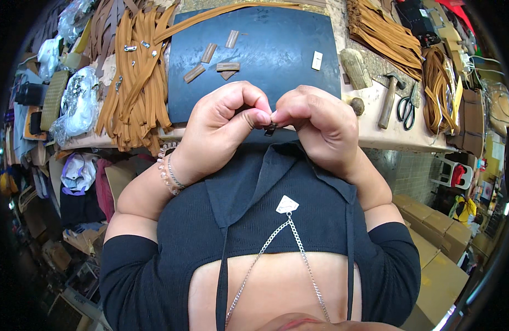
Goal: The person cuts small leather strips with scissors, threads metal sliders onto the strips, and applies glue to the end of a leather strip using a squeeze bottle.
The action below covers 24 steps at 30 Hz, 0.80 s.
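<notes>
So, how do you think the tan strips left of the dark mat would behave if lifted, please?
The tan strips look thin and bend in curves, so they would probably droop; overlapping loosely, they might slide apart.

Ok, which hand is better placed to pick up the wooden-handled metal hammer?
Probably the right hand: the hammer lies to its right, farther from the left hand. Both hands meet at a small dark shiny piece, though.

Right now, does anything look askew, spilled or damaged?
Nothing looks spilled. The four short brown strips lie at mixed angles on the dark board, one overlapping a smaller brown piece, so they look scattered. The small dark piece at the left hand and right hand is too covered to judge.
</notes>
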Tool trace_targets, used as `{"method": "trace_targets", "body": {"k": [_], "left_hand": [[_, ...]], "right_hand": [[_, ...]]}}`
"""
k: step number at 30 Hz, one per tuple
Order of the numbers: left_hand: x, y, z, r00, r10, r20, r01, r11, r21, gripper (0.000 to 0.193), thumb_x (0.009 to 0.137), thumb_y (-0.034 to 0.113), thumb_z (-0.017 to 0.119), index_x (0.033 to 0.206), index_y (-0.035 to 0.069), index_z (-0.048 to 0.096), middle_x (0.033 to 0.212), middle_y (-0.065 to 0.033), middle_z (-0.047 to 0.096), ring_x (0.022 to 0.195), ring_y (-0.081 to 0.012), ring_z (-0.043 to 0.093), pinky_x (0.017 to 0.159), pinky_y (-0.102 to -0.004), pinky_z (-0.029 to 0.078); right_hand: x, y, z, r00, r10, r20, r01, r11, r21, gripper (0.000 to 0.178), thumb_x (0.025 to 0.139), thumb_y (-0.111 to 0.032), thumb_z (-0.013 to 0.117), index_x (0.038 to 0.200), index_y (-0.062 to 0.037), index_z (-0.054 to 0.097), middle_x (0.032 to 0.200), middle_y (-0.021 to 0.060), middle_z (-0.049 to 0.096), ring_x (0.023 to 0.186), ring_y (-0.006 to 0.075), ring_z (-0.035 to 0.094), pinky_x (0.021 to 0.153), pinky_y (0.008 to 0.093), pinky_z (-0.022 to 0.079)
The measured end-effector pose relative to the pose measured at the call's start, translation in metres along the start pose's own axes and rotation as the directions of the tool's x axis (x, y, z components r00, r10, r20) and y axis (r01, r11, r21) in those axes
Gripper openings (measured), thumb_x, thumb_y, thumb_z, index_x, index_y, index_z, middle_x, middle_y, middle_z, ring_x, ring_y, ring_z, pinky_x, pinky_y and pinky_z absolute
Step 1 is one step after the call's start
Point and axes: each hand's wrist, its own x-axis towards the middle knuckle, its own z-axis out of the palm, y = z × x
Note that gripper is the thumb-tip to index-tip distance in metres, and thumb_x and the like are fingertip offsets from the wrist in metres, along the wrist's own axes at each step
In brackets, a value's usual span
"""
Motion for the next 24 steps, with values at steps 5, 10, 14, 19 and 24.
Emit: {"method": "trace_targets", "body": {"k": [5,10,14,19,24], "left_hand": [[0.002,-0.009,0.001,1.0,-0.031,-0.001,0.03,0.988,-0.15,0.002,0.097,0.004,0.06,0.096,0.002,0.06,0.093,-0.0009,0.06,0.086,-0.0077,0.056,0.08,-0.0242,0.048],[0.004,0.0,-0.003,1.0,-0.028,0.0,0.027,0.956,-0.292,0.005,0.098,0.006,0.061,0.099,0.002,0.059,0.096,-0.0008,0.061,0.087,-0.008,0.057,0.081,-0.0244,0.049],[0.002,0.015,-0.005,0.998,0.054,-0.03,-0.052,0.997,0.05,0.013,0.091,0.006,0.07,0.101,0.001,0.063,0.097,-0.0041,0.063,0.089,-0.0113,0.062,0.08,-0.0268,0.051],[0.006,0.025,-0.014,0.938,0.317,0.142,-0.344,0.794,0.501,0.021,0.079,0.006,0.079,0.097,0.003,0.069,0.092,-0.0096,0.069,0.085,-0.022,0.066,0.077,-0.0318,0.052],[0.008,0.025,-0.011,0.926,0.354,0.127,-0.371,0.803,0.467,0.023,0.076,0.005,0.081,0.097,0.006,0.07,0.09,-0.0072,0.067,0.085,-0.0224,0.064,0.075,-0.0319,0.051]], "right_hand": [[-0.004,0.003,0.002,1.0,-0.004,-0.005,0.004,0.998,0.068,0.037,0.066,0.023,0.054,0.092,0.0011,0.066,0.088,0.0116,0.067,0.08,0.024,0.068,0.068,0.0323,0.057],[-0.002,0.001,0.004,0.995,0.02,-0.099,-0.013,0.997,0.072,0.028,0.078,0.016,0.066,0.1,-0.0019,0.065,0.092,0.0108,0.067,0.083,0.0234,0.067,0.073,0.0313,0.055],[-0.01,0.009,0.011,0.978,0.043,-0.202,0.003,0.974,0.225,0.03,0.079,0.012,0.07,0.101,-0.0043,0.058,0.092,0.0115,0.066,0.084,0.0248,0.066,0.075,0.0334,0.053],[-0.008,0.013,0.008,0.984,-0.133,-0.121,0.146,0.984,0.106,0.03,0.08,0.014,0.066,0.102,-0.0043,0.058,0.093,0.0115,0.066,0.085,0.0257,0.066,0.075,0.0351,0.054],[-0.01,0.009,0.019,0.966,0.125,-0.227,-0.043,0.941,0.335,0.031,0.078,0.012,0.067,0.103,-0.0029,0.06,0.097,0.012,0.066,0.088,0.0256,0.066,0.079,0.0341,0.053]]}}
